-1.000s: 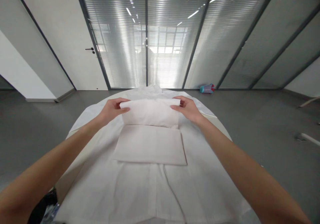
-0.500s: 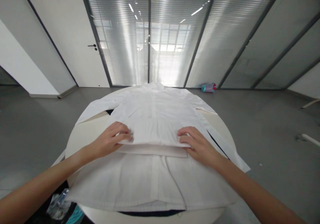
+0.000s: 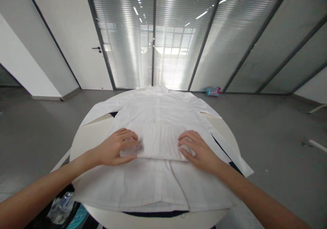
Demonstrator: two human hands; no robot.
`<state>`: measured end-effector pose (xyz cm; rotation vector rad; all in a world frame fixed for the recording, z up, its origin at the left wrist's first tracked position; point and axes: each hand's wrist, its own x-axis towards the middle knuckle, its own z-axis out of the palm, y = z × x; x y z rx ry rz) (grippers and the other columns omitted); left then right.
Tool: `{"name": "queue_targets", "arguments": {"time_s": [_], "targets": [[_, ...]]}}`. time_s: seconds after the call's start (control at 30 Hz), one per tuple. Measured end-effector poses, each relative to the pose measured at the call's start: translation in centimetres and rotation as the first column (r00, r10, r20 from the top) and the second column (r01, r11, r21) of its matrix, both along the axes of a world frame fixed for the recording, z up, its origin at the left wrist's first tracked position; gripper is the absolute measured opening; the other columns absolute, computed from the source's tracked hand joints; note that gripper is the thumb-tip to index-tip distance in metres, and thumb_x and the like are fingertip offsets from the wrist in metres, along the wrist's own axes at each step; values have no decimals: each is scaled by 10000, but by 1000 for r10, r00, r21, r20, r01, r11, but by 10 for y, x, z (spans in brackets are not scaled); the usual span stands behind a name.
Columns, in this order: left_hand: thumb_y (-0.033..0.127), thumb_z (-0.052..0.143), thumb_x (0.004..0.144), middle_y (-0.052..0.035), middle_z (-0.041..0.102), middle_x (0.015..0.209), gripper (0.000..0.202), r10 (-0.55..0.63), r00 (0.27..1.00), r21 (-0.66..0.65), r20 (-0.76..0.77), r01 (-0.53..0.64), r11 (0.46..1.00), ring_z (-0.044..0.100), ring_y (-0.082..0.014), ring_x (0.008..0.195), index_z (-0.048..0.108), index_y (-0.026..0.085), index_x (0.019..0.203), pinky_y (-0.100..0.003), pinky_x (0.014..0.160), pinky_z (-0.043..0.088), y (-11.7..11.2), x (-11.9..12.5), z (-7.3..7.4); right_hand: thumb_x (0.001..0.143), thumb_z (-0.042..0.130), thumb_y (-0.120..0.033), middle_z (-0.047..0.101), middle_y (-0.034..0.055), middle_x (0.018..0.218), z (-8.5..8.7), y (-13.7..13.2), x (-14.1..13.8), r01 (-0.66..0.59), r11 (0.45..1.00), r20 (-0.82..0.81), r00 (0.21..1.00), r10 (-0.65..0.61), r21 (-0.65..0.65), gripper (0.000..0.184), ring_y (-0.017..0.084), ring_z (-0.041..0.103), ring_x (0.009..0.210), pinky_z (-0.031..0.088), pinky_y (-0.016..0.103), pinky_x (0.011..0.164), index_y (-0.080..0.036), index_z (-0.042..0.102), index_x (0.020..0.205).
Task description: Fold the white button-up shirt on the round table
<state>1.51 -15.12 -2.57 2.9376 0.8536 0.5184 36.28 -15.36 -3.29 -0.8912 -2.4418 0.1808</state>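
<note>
A white shirt (image 3: 158, 110) lies spread on a round table, its collar at the far end and its sleeves out to the sides. Across its middle runs a folded white band of cloth (image 3: 160, 142). My left hand (image 3: 119, 147) is at the band's left end, thumb apart from the bent fingers, with some fingertips smeared by motion. At the right end rests my right hand (image 3: 196, 150), its fingers curved and spread on the cloth. Neither hand shows a clear grip. A thin cord or thread (image 3: 177, 183) trails over the cloth's near part.
The pale table's rim (image 3: 153, 222) shows at the near edge. Below left are a clear plastic bag (image 3: 61, 208) and a teal basket-like thing (image 3: 78, 218). A blue and red item (image 3: 213, 92) lies on the floor by the glass partition.
The front fold edge between my hands has come down flat onto the layer beneath, making one band. Both hands have moved slightly inward and their fingers have loosened.
</note>
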Motion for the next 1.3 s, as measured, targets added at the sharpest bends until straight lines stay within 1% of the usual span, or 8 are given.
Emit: {"name": "queue_targets", "arguments": {"time_s": [0.13,0.3,0.43,0.7,0.87,1.03,1.17,1.3], "targets": [[360,396,1005,-126,608,1323,390,236,972,39,22,-237,971,538,-281,1246,602,174,1279,-461,1068,390,15,38,1,1041,324,-343,578,134,1327,11,20,-51,180,983,-50,982,-181,-23,379,251,512,1258,408,449,1060,-193,583,1272],[427,442,956,-143,348,1578,646,398,916,149,-51,-387,910,218,-394,1474,356,153,1534,-593,1171,161,22,63,-51,985,307,-626,275,192,1599,-19,30,-86,208,978,252,945,-210,37,759,375,199,1484,197,568,1187,-75,395,1501],[472,425,965,-131,249,1621,700,430,901,168,-57,-416,894,164,-414,1485,252,182,1578,-618,1164,120,21,60,-71,965,277,-682,241,178,1611,-42,34,-77,187,980,302,932,-199,68,823,341,165,1501,155,541,1210,-90,345,1534],[496,421,964,-146,237,1621,713,433,899,157,-70,-419,894,188,-432,1474,249,179,1579,-636,1147,154,20,63,-72,970,240,-679,212,192,1616,-49,37,-75,178,983,319,930,-183,44,837,334,172,1501,138,532,1215,-73,319,1543],[535,391,975,-154,310,1592,692,427,893,115,-141,-413,903,260,-423,1454,331,156,1551,-628,1146,208,24,60,-53,964,197,-699,245,172,1612,-33,45,-71,142,990,347,929,-130,-9,846,338,201,1493,150,540,1209,-101,315,1552],[652,386,951,-121,297,1604,745,415,904,126,-100,-402,907,155,-366,1502,344,204,1546,-581,1195,143,35,44,-46,952,213,-720,211,157,1626,-26,58,-58,182,983,366,916,-167,-7,855,346,167,1500,181,526,1194,-131,284,1567],[644,378,955,-131,269,1613,748,463,880,17,-103,-464,886,204,-381,1487,305,210,1560,-608,1173,187,37,40,-60,974,242,-673,360,201,1558,-33,58,-55,201,980,399,897,-189,12,806,356,356,1410,277,523,1130,-115,315,1551],[583,351,979,-91,389,1565,639,470,883,-121,17,-465,877,330,-319,1446,395,236,1514,-548,1183,221,46,36,-63,1001,232,-616,581,177,1371,-20,70,-60,191,980,410,900,-151,-59,701,325,557,1212,408,466,1007,-149,442,1479]]}}
